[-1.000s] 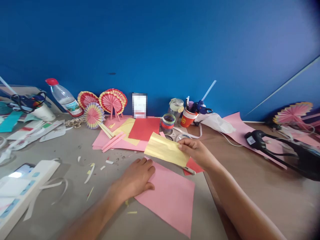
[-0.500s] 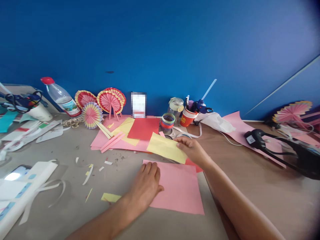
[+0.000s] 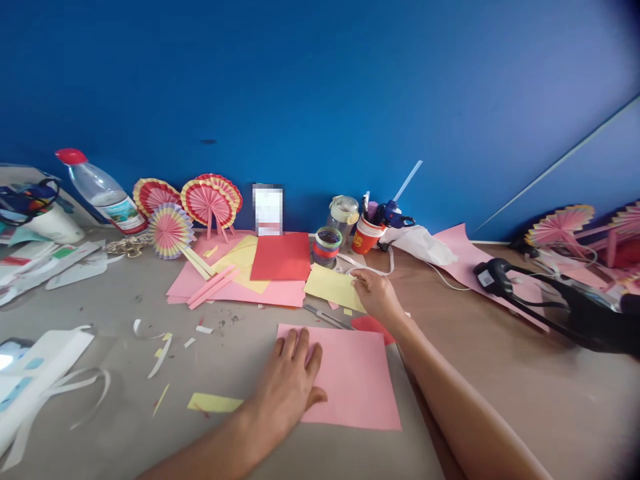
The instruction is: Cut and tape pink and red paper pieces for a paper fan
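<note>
A pink sheet of paper (image 3: 355,380) lies flat on the grey table in front of me. My left hand (image 3: 290,377) rests on its left side, palm down with the fingers spread. Farther back, my right hand (image 3: 376,293) pinches the right end of a yellow sheet of paper (image 3: 327,285). Between the two sheets is a slim grey tool (image 3: 327,317), its kind unclear. A red paper piece (image 3: 373,325) pokes out beyond the pink sheet's upper right corner, partly under my right forearm.
Pink and yellow papers with a red sheet (image 3: 283,257) on top lie behind. Pleated paper fans (image 3: 209,203), a bottle (image 3: 107,197), a tape stack (image 3: 327,247) and a red cup (image 3: 367,237) stand along the blue wall. Paper scraps (image 3: 204,329) litter the left; a black strapped device (image 3: 550,300) lies right.
My right hand has drawn the yellow sheet slightly away from the pink one, uncovering the slim grey tool. My left hand stays on the pink sheet, fingers spread wider. The whole view has shifted slightly.
</note>
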Available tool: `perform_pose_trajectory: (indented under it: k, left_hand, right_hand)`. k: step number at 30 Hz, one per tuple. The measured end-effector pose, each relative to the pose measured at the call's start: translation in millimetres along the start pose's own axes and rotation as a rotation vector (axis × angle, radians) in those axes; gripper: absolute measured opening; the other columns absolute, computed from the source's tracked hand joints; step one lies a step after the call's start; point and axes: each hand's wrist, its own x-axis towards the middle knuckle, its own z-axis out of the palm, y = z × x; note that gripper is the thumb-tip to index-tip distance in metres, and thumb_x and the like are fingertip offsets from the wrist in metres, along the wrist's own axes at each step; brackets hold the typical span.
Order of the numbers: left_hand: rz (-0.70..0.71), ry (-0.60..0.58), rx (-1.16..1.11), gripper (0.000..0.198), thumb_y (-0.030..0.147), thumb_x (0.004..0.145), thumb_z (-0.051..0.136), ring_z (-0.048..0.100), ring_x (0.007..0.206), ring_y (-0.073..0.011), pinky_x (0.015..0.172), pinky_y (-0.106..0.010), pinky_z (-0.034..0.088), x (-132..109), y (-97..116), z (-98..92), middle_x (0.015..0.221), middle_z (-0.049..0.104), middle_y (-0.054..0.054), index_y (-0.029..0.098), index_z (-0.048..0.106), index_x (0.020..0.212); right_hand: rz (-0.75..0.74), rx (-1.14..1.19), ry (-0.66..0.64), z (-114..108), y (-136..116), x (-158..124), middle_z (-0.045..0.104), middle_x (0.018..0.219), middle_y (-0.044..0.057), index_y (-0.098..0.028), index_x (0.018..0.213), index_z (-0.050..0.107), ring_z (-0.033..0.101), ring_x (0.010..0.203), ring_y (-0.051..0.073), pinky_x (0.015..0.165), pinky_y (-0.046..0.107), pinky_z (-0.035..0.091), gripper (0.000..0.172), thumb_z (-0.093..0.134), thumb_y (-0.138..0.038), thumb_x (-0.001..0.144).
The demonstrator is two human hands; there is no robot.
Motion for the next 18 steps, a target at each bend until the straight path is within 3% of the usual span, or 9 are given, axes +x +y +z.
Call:
perform_pose_trajectory:
  k: [4, 8, 12, 15, 18]
  left_hand:
    - [-0.008, 0.005, 0.027, 0.073, 0.064, 0.08, 0.052, 0.042, 0.128, -0.0396, 0.098, -0.052, 0.04, -1, 3, 0.0, 0.142, 0.043, -0.022, 0.016, 0.048, 0.135]
    - [-0.006, -0.008, 0.035, 0.073, 0.064, 0.079, 0.053, 0.043, 0.127, -0.0399, 0.096, -0.052, 0.042, -1, 4, -4.0, 0.141, 0.044, -0.022, 0.016, 0.049, 0.134]
    - [0.003, -0.019, 0.021, 0.072, 0.062, 0.08, 0.054, 0.043, 0.127, -0.0413, 0.096, -0.053, 0.042, 0, 4, -7.5, 0.141, 0.044, -0.024, 0.014, 0.049, 0.134]
    - [0.001, -0.032, 0.009, 0.071, 0.062, 0.081, 0.053, 0.042, 0.128, -0.0417, 0.096, -0.054, 0.041, 0, 4, -8.2, 0.141, 0.044, -0.024, 0.014, 0.05, 0.134]
    - [-0.006, -0.032, 0.018, 0.07, 0.061, 0.081, 0.054, 0.042, 0.128, -0.0417, 0.096, -0.053, 0.041, 0, 4, -8.0, 0.142, 0.043, -0.024, 0.015, 0.05, 0.134]
  right_hand:
    - [-0.061, -0.108, 0.106, 0, -6, -5, 0.065, 0.107, 0.014, -0.017, 0.101, 0.066, 0.055, 0.105, 0.032, 0.09, 0.047, 0.038, 0.027, 0.051, -0.017, 0.079]
    - [-0.246, -0.034, 0.097, -1, -19, -9, 0.066, 0.094, 0.011, -0.017, 0.1, 0.065, 0.059, 0.088, 0.024, 0.079, 0.036, 0.045, 0.024, 0.047, -0.017, 0.085]
    - [-0.365, 0.02, -0.144, -1, -36, -17, 0.067, 0.083, 0.007, -0.018, 0.094, 0.066, 0.06, 0.081, 0.018, 0.075, 0.03, 0.044, 0.021, 0.047, -0.014, 0.087]
    - [-0.353, -0.212, -0.378, -2, -48, -24, 0.067, 0.08, 0.006, -0.018, 0.081, 0.066, 0.06, 0.078, 0.019, 0.077, 0.033, 0.04, 0.013, 0.054, -0.017, 0.085]
    - [-0.285, -0.351, -0.455, -2, -55, -30, 0.066, 0.075, 0.009, -0.017, 0.07, 0.062, 0.059, 0.074, 0.023, 0.074, 0.036, 0.037, 0.012, 0.061, -0.023, 0.08]
